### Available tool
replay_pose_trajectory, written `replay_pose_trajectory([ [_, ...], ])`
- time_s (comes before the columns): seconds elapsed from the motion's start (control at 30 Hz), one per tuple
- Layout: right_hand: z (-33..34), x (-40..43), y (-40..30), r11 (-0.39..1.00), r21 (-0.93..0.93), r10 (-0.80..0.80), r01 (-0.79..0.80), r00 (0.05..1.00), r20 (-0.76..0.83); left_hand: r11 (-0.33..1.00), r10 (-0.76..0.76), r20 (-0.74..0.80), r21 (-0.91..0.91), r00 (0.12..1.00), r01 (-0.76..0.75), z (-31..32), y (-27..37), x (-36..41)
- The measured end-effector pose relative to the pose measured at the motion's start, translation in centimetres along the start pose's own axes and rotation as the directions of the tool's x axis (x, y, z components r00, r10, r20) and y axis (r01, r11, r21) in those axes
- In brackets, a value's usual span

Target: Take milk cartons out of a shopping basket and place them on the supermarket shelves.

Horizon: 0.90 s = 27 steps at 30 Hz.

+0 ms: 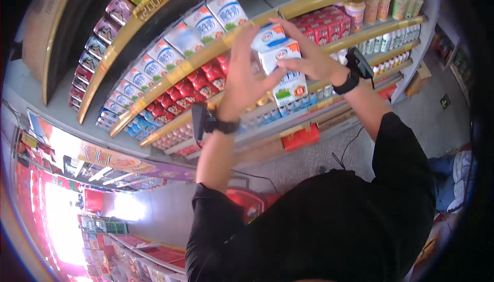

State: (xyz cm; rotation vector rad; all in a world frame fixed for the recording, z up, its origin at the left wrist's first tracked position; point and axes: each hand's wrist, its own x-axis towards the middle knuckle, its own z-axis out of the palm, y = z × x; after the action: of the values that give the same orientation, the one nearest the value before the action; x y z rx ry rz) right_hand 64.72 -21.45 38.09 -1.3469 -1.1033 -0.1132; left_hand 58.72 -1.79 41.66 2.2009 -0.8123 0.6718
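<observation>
Two white-and-blue milk cartons with green and orange print are between my hands, in front of the shelf edge. My right hand [308, 58] is at the right side of the front milk carton [287, 83], its thumb across the upper front. A second milk carton [267, 38] shows just behind it. My left hand [245, 73], blurred, is raised at the left of the cartons, its thumb reaching towards the front one; whether it touches is unclear. Rows of similar milk cartons [166, 54] stand on the shelf to the left.
Red-packaged bottles [197, 83] fill the shelf below. Red drink boxes [328, 25] and lidded cups [355, 13] stand to the right. A gold shelf edge [185, 66] runs diagonally. A red basket [247, 205] is by my body, and a black cable [343, 154] lies on the floor.
</observation>
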Motion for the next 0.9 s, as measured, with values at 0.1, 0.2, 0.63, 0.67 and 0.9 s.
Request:
replay_pose_trajectory([
  [0.1,-4.0,3.6,-1.6,0.999,-0.036,-0.018,0.019,1.000,0.015,0.963,0.165,-0.030,0.222,0.986,-0.154,-1.2,0.0,5.2],
  [0.2,-7.1,7.5,-2.0,0.931,-0.283,-0.236,0.231,0.972,0.017,0.867,0.318,-0.005,0.405,0.948,-0.289,-1.7,-0.1,9.3],
  [0.63,-10.8,13.6,2.4,0.926,-0.314,-0.225,0.211,0.974,-0.008,0.720,0.324,0.049,0.636,0.945,-0.280,-1.9,-4.3,14.6],
  [0.67,-10.9,13.8,2.7,0.917,-0.313,-0.264,0.249,0.964,-0.007,0.719,0.327,0.043,0.637,0.944,-0.278,-1.9,-4.6,14.7],
  [0.9,-10.8,15.8,3.8,0.910,-0.355,-0.243,0.217,0.970,-0.031,0.665,0.204,0.014,0.731,0.979,-0.149,-1.9,-5.7,15.7],
])
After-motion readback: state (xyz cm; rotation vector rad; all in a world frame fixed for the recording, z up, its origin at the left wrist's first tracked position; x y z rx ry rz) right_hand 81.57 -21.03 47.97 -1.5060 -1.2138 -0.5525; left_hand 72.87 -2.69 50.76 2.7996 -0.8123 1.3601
